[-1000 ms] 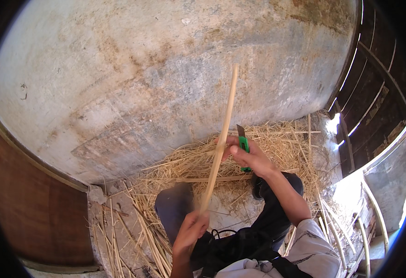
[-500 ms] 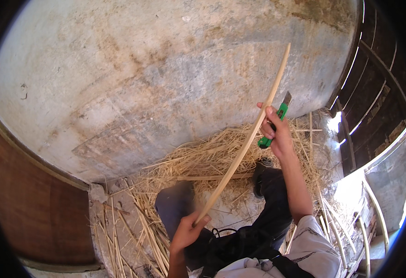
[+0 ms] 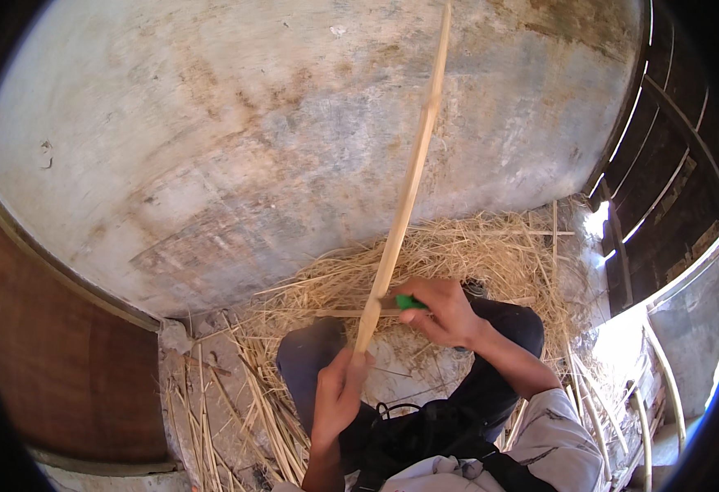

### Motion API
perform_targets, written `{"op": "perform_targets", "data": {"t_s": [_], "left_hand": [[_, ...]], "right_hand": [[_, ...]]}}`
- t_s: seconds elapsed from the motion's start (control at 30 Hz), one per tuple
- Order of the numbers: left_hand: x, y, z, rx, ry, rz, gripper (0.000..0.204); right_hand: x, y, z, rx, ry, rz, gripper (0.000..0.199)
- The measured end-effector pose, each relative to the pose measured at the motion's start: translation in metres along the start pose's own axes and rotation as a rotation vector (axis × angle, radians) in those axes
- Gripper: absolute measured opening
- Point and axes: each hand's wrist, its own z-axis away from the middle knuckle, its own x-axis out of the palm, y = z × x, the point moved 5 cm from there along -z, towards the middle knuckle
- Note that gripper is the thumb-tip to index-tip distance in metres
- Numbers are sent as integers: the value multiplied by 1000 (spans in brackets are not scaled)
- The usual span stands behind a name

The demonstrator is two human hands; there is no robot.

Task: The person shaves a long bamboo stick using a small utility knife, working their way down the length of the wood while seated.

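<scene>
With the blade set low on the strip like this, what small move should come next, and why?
Probably a short push of the green-handled knife up along the bamboo strip, away from the body. The right hand has the blade against the strip just above the left hand, which grips its lower end, and the long length above is free. Shavings lie around.

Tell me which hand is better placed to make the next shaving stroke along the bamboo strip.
Right. The right hand grips the green-handled knife with its blade against the bamboo strip; the left hand only clasps the strip's lower end, steadying it.
</scene>
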Motion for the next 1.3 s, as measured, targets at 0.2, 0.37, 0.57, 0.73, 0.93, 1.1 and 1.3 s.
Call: {"op": "perform_targets", "data": {"t_s": [0.2, 0.37, 0.57, 0.73, 0.93, 1.1, 1.3], "left_hand": [[1, 10, -3, 37, 33, 42, 35], [3, 20, -4, 33, 107, -39, 34], [11, 35, -3, 125, 227, -388, 33], [12, 31, -5, 104, 231, -441, 29], [24, 2, 14, 104, 144, -502, 37], [23, -5, 18, 80, 138, -397, 39], [16, -5, 18, 39, 135, -302, 40]], "right_hand": [[8, -20, -2, -107, -38, 54, 39], [7, -23, -2, -125, 7, 135, 47], [12, -25, -2, -85, 63, 200, 46], [8, -28, -3, -14, 22, 256, 42], [-35, 22, -23, 211, 243, 262, 33], [-31, 27, -19, 204, 252, 213, 31], [-20, 25, -13, 103, 159, 73, 32]]}}
